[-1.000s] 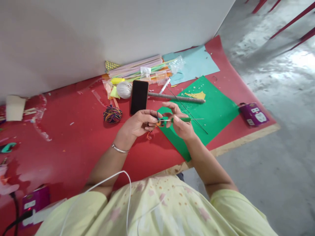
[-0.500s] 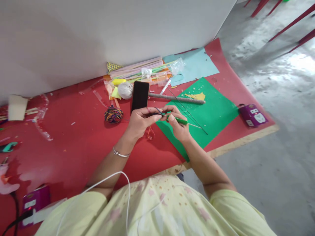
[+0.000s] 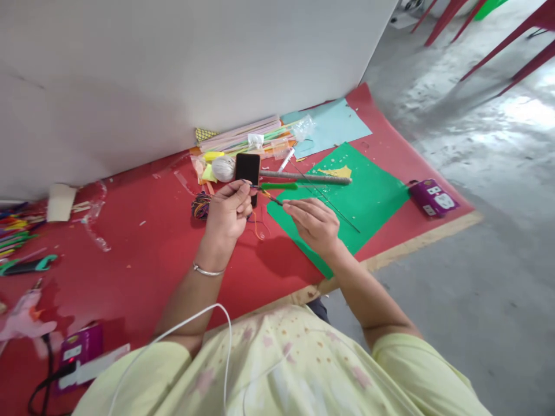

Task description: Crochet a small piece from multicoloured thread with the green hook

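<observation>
Green and thin, the stick (image 3: 280, 186) juts out to the right from your left hand (image 3: 228, 211), level with the fingertips and passing just above your right hand (image 3: 314, 222). Your left fingers (image 3: 241, 190) are curled together and pinched on its near end, where a tangle of coloured thread (image 3: 259, 222) hangs down toward the red mat (image 3: 143, 248). A dark wire (image 3: 274, 200) slants from that same pinch toward your right fingers (image 3: 293, 207), and it seems to touch their tips, though the view is too small to be sure. Your right hand lies palm down with fingers stretched and close together, clamped on nothing that shows.

Beyond your left hand stands the phone (image 3: 247, 169), partly hidden by your knuckles, with the white yarn ball (image 3: 223, 169) just beside it and the multicoloured thread ball (image 3: 200, 205) to the left of your wrist. Under your right hand lies the green sheet (image 3: 368, 196), and the grey rod (image 3: 312, 178) rests along its far edge. Straws (image 3: 247, 134) are bundled against the wall, next to the blue sheet (image 3: 333, 124).
</observation>
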`<state>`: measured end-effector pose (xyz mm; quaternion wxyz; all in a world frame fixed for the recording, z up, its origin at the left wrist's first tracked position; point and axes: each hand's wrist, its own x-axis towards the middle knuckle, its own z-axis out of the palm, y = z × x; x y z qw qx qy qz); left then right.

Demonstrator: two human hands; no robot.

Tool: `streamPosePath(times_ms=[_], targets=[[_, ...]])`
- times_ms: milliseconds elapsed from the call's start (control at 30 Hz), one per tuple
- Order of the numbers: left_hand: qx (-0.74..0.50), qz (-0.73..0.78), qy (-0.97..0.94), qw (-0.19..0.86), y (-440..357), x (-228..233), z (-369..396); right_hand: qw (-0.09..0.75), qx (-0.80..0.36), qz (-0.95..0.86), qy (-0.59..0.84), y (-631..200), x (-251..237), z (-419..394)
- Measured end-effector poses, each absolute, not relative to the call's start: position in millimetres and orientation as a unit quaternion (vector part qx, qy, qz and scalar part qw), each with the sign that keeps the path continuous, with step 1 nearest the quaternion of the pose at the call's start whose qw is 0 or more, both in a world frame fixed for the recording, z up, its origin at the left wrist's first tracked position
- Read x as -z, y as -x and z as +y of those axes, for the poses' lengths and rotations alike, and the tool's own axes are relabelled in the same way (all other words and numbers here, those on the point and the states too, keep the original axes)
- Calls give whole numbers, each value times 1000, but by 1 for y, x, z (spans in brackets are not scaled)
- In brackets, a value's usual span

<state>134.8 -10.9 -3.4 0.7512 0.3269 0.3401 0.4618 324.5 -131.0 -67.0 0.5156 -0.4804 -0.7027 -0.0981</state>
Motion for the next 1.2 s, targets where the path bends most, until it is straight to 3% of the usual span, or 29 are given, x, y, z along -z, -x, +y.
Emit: streamPosePath(times_ms=[133,300,567,767,1200], targets=[[-457,340,-270,776,-131,-3,-19,474,197,-706,487,-322,71,-153],[-461,317,-233,796,-125,-10,-36,500,287,-652,492,-315,64,-175],[-448,270,-248,816,-112,-26,-69,527,307,-605,512,-307,34,-210],[-429,207,-250,843,-92,-30,-93,487,372,-623,486,-285,15,-244],[-399,117,-269,869,-56,-29,-122,596,195,-604,493,-214,-16,-287]])
